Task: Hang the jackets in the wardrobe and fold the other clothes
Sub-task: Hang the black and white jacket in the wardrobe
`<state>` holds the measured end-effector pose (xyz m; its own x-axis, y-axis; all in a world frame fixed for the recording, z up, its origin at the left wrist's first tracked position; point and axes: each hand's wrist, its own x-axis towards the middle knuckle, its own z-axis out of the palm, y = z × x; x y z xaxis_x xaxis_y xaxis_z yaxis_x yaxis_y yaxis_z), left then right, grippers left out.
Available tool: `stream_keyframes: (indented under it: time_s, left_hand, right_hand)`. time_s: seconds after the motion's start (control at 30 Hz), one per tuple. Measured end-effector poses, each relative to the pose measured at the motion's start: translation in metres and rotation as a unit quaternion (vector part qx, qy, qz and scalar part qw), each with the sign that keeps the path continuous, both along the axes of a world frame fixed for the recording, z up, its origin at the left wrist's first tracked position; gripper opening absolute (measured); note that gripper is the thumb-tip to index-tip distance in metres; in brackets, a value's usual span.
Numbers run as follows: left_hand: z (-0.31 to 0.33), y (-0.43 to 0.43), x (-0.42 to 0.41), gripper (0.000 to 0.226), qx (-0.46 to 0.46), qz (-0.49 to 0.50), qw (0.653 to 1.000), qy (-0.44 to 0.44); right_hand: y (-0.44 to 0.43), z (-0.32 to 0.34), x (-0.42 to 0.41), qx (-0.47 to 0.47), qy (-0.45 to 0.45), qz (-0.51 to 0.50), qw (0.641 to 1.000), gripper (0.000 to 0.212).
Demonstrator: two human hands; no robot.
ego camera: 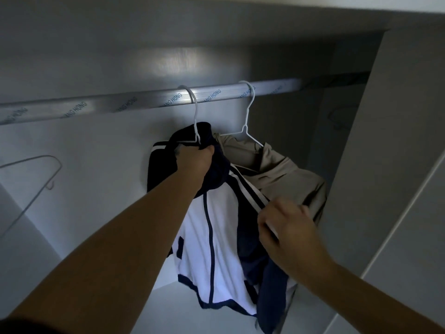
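Observation:
A navy and white track jacket (216,237) hangs on a white wire hanger (193,112) hooked over the silver wardrobe rail (120,103). My left hand (196,160) grips the jacket's navy collar just below the hanger's neck. My right hand (286,227) pinches the striped navy sleeve at the jacket's right shoulder. To the right, a beige jacket (277,172) hangs on a second white hanger (248,112), touching the track jacket.
The wardrobe's white back wall (96,153) carries a hanger's shadow at the left. A grey side panel (397,141) closes the space on the right. The rail stretches bare to the left of the hangers.

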<state>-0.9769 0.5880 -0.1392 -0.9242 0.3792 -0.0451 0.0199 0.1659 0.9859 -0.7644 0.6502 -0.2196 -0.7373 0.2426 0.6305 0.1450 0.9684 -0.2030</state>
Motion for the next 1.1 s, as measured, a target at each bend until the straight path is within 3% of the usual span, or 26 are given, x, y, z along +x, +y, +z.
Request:
stream_keyframes:
  time_s: [0.1, 0.2, 0.33, 0.43, 0.53, 0.6, 0.7, 0.8, 0.87, 1.0, 1.1]
  left_hand:
    - [-0.001, 0.002, -0.003, 0.062, -0.007, 0.001, 1.000, 0.000]
    - [-0.001, -0.002, 0.000, 0.030, -0.058, -0.014, 0.996, 0.070]
    - [-0.006, -0.023, 0.001, 0.031, -0.119, -0.069, 0.973, 0.187]
    - [-0.015, -0.038, -0.002, 0.037, -0.125, -0.117, 0.963, 0.208]
    - [-0.015, -0.046, 0.003, 0.035, -0.118, -0.148, 0.962, 0.197]
    - [-0.014, -0.058, 0.001, 0.041, -0.092, -0.113, 0.961, 0.233]
    - [-0.019, -0.087, -0.028, 0.040, -0.060, 0.039, 0.938, 0.340]
    - [-0.025, -0.114, -0.065, 0.029, -0.032, 0.157, 0.921, 0.354]
    - [-0.028, -0.124, -0.090, 0.019, -0.106, 0.195, 0.921, 0.319]
    - [-0.044, -0.139, -0.133, 0.044, -0.248, 0.099, 0.926, 0.266]
    - [-0.051, -0.152, -0.148, 0.026, -0.320, 0.054, 0.902, 0.286]
  right_hand:
    - [-0.001, 0.020, -0.028, -0.035, 0.062, -0.074, 0.995, 0.027]
    - [0.003, 0.027, -0.073, -0.145, -0.018, -0.053, 0.988, 0.030]
    - [0.022, 0.028, -0.093, -0.161, -0.054, -0.063, 0.983, 0.022]
    - [0.031, 0.032, -0.096, -0.155, -0.074, -0.078, 0.982, 0.021]
    - [0.019, 0.042, -0.114, -0.191, -0.052, -0.023, 0.980, 0.028]
    - [0.011, 0.048, -0.127, -0.203, -0.045, 0.016, 0.978, 0.033]
    - [0.014, 0.049, -0.133, -0.191, -0.041, 0.010, 0.981, 0.032]
    - [0.021, 0.047, -0.135, -0.178, -0.036, 0.014, 0.983, 0.032]
    - [0.025, 0.048, -0.137, -0.175, -0.035, 0.023, 0.984, 0.032]
    - [0.032, 0.045, -0.138, -0.166, -0.033, 0.031, 0.985, 0.032]
    - [0.034, 0.046, -0.136, -0.155, -0.028, 0.034, 0.987, 0.031]
